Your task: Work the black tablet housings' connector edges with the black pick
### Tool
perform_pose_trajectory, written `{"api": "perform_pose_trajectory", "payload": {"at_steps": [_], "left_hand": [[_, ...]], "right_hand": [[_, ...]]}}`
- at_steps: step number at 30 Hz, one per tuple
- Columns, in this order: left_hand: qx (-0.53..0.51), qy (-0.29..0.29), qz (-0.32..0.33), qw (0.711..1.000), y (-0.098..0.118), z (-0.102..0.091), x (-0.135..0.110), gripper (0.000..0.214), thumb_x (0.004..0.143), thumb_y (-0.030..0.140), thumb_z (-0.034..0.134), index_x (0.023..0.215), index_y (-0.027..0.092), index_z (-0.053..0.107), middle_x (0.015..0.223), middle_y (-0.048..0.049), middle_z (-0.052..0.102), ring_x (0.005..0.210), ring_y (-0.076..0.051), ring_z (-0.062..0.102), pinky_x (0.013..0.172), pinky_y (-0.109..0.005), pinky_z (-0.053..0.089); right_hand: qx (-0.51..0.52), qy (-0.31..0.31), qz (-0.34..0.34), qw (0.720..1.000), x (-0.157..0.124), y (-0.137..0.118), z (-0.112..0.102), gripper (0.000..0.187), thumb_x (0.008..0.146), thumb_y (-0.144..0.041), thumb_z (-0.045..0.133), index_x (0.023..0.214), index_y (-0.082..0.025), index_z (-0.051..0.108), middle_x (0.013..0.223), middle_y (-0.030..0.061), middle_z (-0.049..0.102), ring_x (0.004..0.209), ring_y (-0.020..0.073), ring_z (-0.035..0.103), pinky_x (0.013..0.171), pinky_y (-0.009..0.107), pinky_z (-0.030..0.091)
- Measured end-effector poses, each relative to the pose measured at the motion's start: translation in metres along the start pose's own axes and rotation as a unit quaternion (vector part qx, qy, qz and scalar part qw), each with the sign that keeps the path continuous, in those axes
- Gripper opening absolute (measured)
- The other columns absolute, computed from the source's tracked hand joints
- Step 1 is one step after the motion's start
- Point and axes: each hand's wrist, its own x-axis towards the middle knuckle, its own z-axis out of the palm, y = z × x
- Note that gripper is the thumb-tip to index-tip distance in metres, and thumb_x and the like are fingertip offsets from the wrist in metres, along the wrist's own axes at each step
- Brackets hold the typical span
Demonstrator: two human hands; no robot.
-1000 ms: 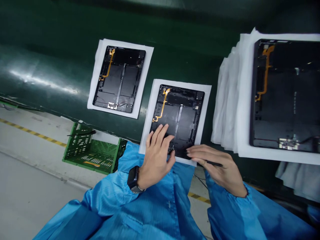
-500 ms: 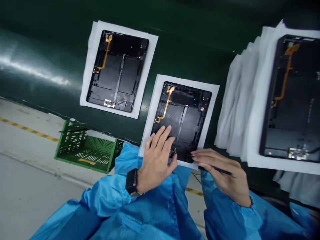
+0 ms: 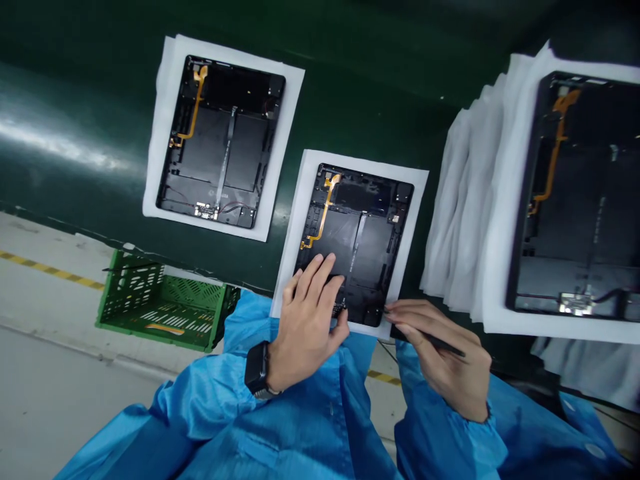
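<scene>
An opened black tablet housing (image 3: 357, 233) with an orange flex cable lies on a white foam sheet (image 3: 415, 200) at the near edge of a dark green belt (image 3: 100, 100). My left hand (image 3: 305, 320), a dark watch on its wrist, lies flat with fingers stretched on the housing's lower left part. My right hand (image 3: 440, 353) is closed on a thin black tool (image 3: 430, 340) whose tip meets the housing's lower right corner.
A second open tablet housing (image 3: 220, 143) on foam lies further left on the belt. A third tablet housing (image 3: 580, 200) tops a stack of white foam sheets (image 3: 465, 213) at right. A green plastic crate (image 3: 160, 307) stands on the grey floor below left.
The left tablet has drifted further left along the belt. My hands stay on the middle housing, with only small shifts of the view.
</scene>
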Motion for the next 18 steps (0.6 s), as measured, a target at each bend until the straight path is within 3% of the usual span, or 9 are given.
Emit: {"api": "perform_pose_trajectory", "payload": {"at_steps": [11,18], "left_hand": [[0.002,0.006,0.000,1.000,-0.0001,0.0013,0.0000,0.044,0.094,0.022,0.060,0.136,0.016,0.052,0.162,-0.0135,0.043,0.154,-0.029,0.034,0.119,-0.048,0.033],[0.005,0.007,0.001,1.000,-0.0001,0.0020,-0.0010,0.045,0.094,0.022,0.060,0.137,0.016,0.051,0.163,-0.0128,0.042,0.155,-0.029,0.032,0.119,-0.047,0.032]], "right_hand": [[0.007,-0.031,-0.053,0.998,0.0015,0.0040,0.0007,0.037,0.085,0.002,0.071,0.112,-0.023,0.077,0.102,0.0067,0.077,0.102,0.0260,0.071,0.085,0.041,0.061],[-0.012,-0.032,-0.047,0.998,0.0026,-0.0012,-0.0004,0.036,0.088,0.002,0.068,0.113,-0.022,0.075,0.103,0.0086,0.076,0.103,0.0253,0.070,0.084,0.040,0.060]]}}
